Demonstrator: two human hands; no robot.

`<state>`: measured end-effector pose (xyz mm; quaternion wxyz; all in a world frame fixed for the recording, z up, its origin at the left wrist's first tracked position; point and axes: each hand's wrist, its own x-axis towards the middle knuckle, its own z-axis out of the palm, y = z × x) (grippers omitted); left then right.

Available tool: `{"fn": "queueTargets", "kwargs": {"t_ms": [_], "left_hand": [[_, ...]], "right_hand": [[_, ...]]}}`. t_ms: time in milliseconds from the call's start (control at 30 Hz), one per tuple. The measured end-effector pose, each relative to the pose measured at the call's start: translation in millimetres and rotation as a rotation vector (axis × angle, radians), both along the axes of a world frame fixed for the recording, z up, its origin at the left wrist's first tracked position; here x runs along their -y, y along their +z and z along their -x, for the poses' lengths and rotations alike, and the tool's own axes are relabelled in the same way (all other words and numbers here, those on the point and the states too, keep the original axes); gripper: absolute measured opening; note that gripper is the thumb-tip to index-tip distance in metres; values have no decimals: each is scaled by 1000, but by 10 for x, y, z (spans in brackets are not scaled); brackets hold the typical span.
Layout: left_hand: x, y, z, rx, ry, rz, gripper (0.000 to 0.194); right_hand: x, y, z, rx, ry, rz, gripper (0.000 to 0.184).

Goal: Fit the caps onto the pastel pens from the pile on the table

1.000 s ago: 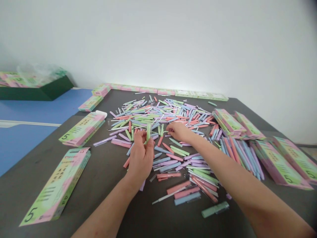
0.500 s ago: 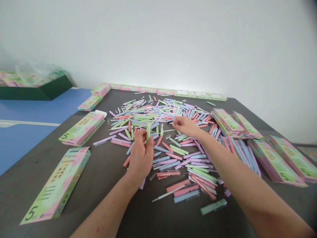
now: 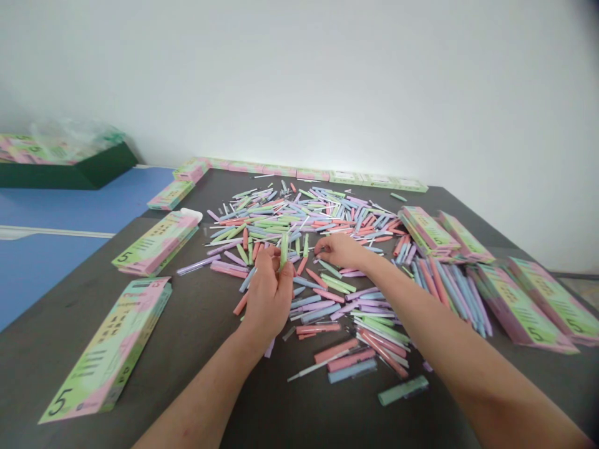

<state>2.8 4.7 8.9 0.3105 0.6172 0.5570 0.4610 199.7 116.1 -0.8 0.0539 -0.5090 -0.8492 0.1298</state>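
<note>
My left hand (image 3: 270, 287) is closed around a light green pen barrel (image 3: 284, 248), which stands upright between thumb and fingers. To its right, my right hand (image 3: 339, 251) hovers low over the pile, fingertips pinched together; whatever is between them is too small to make out. Under and around both hands spreads a heap of loose pen parts (image 3: 322, 293): pink, purple, blue and green barrels and caps, with thin white refills among them. Nearest me lie a blue barrel (image 3: 352, 370) and a green piece with a clear cap (image 3: 403, 390).
Pastel pen boxes marked 5 (image 3: 110, 349) lie along the dark table's left side. More boxes (image 3: 533, 305) are on the right, beside a row of assembled-looking pens (image 3: 461, 293). Boxes (image 3: 313, 174) line the back edge. A dark green bin (image 3: 75, 171) stands on a blue surface.
My right hand has shifted slightly left and toward me, closer to the left hand. My left hand keeps hold of the green barrel, moved a touch to the right.
</note>
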Motion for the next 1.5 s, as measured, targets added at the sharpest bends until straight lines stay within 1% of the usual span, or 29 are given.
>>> {"fn": "queueTargets", "kwargs": {"t_ms": [133, 267, 367, 467, 500, 567, 633, 700, 767, 833, 933, 1000, 1100, 1167, 1233, 1333, 1400, 1500], "left_hand": [[3, -8, 3, 10, -34, 12, 13], [4, -39, -2, 55, -128, 19, 13], [14, -34, -18, 109, -218, 64, 15], [27, -13, -29, 131, -274, 98, 10], [29, -8, -28, 117, -285, 99, 8], [32, -3, -23, 74, -305, 102, 5], [34, 0, -18, 37, -334, 111, 3], [39, 8, -18, 42, -374, 126, 4], [48, 19, -25, 95, -423, 125, 8], [61, 28, -37, 173, -478, 105, 14], [76, 33, -55, 288, -550, 83, 27], [81, 33, -64, 326, -574, 95, 27], [82, 38, -73, 293, -550, 135, 18], [81, 41, -75, 257, -507, 157, 18], [79, 40, -75, 261, -466, 189, 20], [70, 36, -67, 343, -444, 244, 27], [62, 34, -58, 388, -453, 262, 29], [53, 31, -45, 399, -451, 257, 27]], "right_hand": [[7, -43, 28, 33, -4, -14, 17], [53, -27, 72, 15, -35, -27, 14], [164, 79, 87, -51, -92, -41, 14], [387, 238, 89, -163, -146, -20, 17], [485, 288, 92, -231, -154, 19, 19], [697, 364, 104, -654, -229, 205, 15], [904, 399, 122, -963, -244, 347, 16], [1078, 394, 139, -1154, -245, 450, 19], [1202, 366, 149, -1265, -249, 525, 22], [1277, 328, 153, -1321, -253, 559, 22], [1330, 269, 154, -1343, -232, 560, 19], [1351, 233, 154, -1334, -201, 553, 16], [1383, 191, 150, -1288, -169, 561, 11], [1399, 180, 144, -1289, -174, 585, 11], [1406, 180, 136, -1379, -220, 632, 15], [1398, 173, 124, -1538, -308, 680, 22], [1386, 144, 118, -1535, -320, 698, 28], [1373, 73, 111, -1470, -279, 721, 35]]}}
